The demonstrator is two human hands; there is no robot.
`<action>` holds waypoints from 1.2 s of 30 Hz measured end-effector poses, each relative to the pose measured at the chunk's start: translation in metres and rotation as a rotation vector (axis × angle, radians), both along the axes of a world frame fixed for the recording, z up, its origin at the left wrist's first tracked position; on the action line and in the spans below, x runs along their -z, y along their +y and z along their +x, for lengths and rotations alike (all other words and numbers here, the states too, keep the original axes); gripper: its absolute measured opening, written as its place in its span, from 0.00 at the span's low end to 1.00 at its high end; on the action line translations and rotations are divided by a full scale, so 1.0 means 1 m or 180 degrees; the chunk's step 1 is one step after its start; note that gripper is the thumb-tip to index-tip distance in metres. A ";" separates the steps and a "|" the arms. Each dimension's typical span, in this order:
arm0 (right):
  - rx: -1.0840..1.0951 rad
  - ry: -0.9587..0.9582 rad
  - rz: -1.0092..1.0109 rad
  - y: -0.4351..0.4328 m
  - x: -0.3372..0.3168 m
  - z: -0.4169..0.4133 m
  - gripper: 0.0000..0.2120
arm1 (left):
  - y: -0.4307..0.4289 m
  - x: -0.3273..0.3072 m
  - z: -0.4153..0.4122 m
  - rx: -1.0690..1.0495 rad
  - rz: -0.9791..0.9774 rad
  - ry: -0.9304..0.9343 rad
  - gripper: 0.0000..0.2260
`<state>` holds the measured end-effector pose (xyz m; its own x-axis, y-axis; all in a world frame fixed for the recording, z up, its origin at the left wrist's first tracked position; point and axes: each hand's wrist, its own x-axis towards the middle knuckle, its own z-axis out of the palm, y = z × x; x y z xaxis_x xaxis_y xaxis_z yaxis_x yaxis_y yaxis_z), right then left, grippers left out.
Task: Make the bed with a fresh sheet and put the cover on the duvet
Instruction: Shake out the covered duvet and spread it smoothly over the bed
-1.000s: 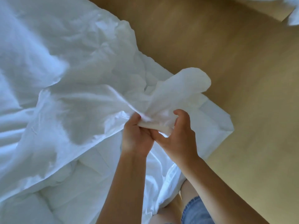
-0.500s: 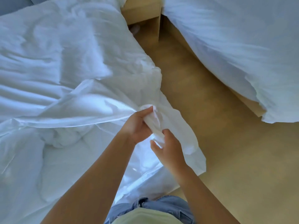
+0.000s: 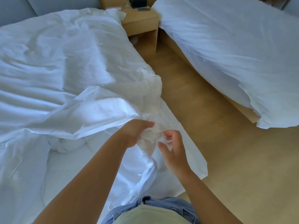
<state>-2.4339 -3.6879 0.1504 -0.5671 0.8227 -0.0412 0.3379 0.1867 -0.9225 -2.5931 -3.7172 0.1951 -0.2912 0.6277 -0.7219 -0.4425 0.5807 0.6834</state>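
Observation:
A white duvet cover (image 3: 68, 81) lies crumpled over the near bed, and its corner hangs off the bed's right side towards the floor. Below its lifted edge shows the thicker white duvet (image 3: 68, 168). My left hand (image 3: 137, 132) grips a bunched corner of the cover at the bed's edge. My right hand (image 3: 174, 150) is just right of that bunch, thumb spread away from loosely curled fingers, with no fabric clearly pinched.
A second bed (image 3: 234, 54) with white bedding stands to the right across a strip of tan floor (image 3: 202, 118). A wooden nightstand (image 3: 142, 25) with small dark items sits between the two bed heads. My jeans and light top show at the bottom.
The view has lifted from the floor to both beds. The cover corner was held up by both hands; now it is bunched low in my left hand and my right hand has loosened off it.

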 end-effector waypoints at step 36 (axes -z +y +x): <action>-0.1617 -0.0164 0.0131 0.102 -0.015 -0.076 0.14 | -0.012 0.015 0.043 0.0803 -0.0729 0.0753 0.12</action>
<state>-2.5095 -3.5863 0.1656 -0.8938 0.4453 -0.0530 0.2399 0.3749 -0.8955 -2.5505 -3.7295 0.1805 -0.3233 0.5317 -0.7828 -0.1130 0.7996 0.5897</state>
